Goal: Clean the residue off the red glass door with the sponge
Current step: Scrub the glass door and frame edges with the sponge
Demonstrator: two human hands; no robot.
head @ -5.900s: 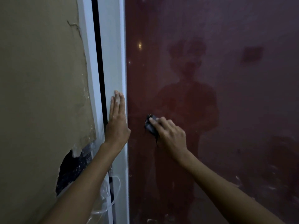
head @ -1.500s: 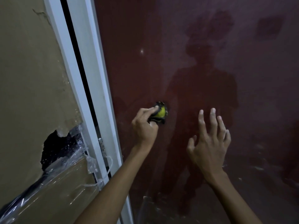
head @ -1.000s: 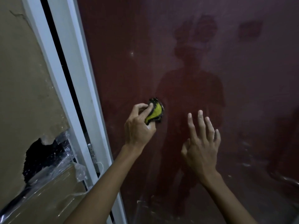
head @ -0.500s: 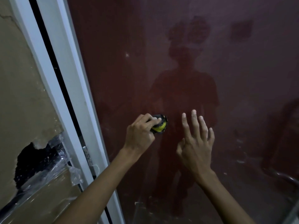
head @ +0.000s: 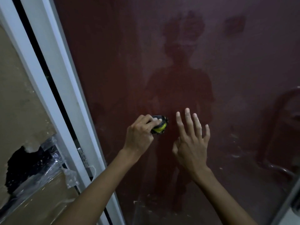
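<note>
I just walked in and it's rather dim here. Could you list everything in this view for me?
glass door: one, dark red, hazy with pale residue, fills the right side
sponge: one, yellow with a dark scrubbing side, held against the glass
door frame: one, white, slanting left of the glass
cardboard cover: one, tan, far left, torn with a dark hole
plastic film: clear, crumpled below the tear
left hand: one, gripping the sponge
right hand: one, fingers spread near the glass; contact unclear
</note>
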